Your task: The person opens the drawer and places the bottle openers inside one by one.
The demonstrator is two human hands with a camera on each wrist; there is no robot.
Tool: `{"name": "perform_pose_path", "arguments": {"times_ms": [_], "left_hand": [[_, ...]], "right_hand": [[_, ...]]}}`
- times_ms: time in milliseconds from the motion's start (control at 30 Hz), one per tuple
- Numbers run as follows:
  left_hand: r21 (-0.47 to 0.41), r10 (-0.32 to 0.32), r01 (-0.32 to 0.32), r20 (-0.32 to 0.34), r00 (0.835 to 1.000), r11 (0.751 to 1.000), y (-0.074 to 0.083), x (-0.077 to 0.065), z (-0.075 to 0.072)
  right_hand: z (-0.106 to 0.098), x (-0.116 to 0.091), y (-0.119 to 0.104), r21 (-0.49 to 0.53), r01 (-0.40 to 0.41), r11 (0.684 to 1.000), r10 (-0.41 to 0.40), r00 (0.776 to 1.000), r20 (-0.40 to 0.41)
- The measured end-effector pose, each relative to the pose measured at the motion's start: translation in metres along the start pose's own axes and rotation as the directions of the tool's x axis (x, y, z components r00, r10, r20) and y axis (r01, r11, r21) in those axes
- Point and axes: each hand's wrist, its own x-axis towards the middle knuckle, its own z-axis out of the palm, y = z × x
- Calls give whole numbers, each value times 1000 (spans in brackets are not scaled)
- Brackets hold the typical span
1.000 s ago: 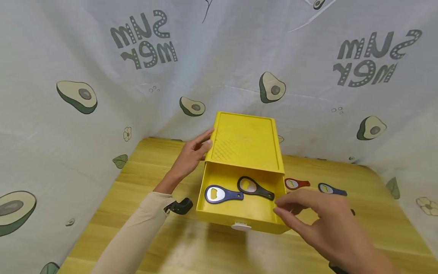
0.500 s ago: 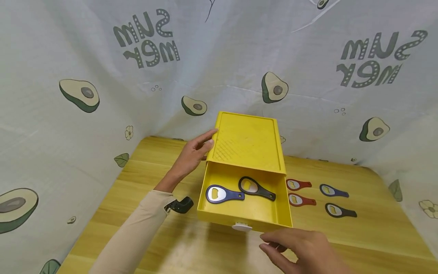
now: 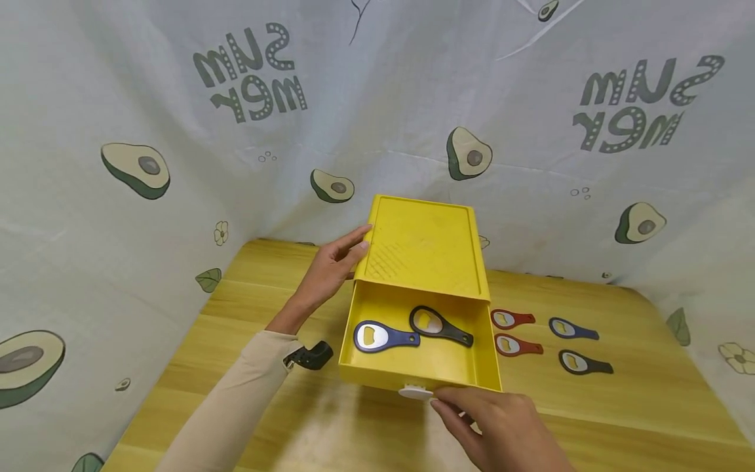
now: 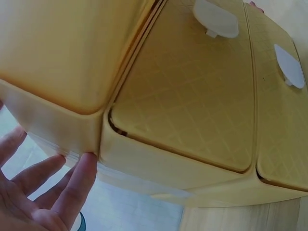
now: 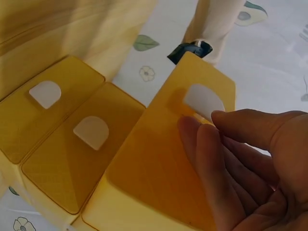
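Right hand point(image 3: 495, 426) has moved left to the knob point(image 3: 415, 393); pinch or mere touch, can't tell. Left hand point(image 3: 330, 265) touches box point(image 3: 427, 242), fingers relaxed. Blue opener point(image 3: 386, 337) and black opener point(image 3: 441, 326) lie in the open drawer point(image 3: 425, 364). Likely step: taking the knob; next calls for firm hold.

Two openers point(image 3: 389, 337) lie in the drawer point(image 3: 377, 379), four openers point(image 3: 520, 345) to its right.

From here I see a plain beige sleeve point(image 3: 236, 400) just behind the left hand point(image 3: 326, 270), creased near its cuff point(image 3: 278, 342), where a black, blunt-ended wrist piece point(image 3: 316, 356) juts out.
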Motion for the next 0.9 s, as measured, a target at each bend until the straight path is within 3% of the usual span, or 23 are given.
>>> {"name": "perform_pose_path", "arguments": {"times_ms": [200, 333, 433, 900], "left_hand": [[8, 5, -5, -10, 1000, 1000, -1, 1, -2], [-2, 11, -11, -2, 1000, 1000, -2, 1, -2], [-7, 7, -7, -2, 1000, 1000, -1, 1, -2], [-19, -15, 15, 9, 1000, 1000, -1, 0, -2]], "right_hand": [[3, 4, -6, 15, -26, 1000, 26, 1000, -16], [5, 8, -4, 6, 21, 1000, -21, 996, -87], [5, 12, -1, 0, 81, 997, -80, 985, -154], [8, 43, 12, -5, 110, 994, -106, 940, -323]]}}
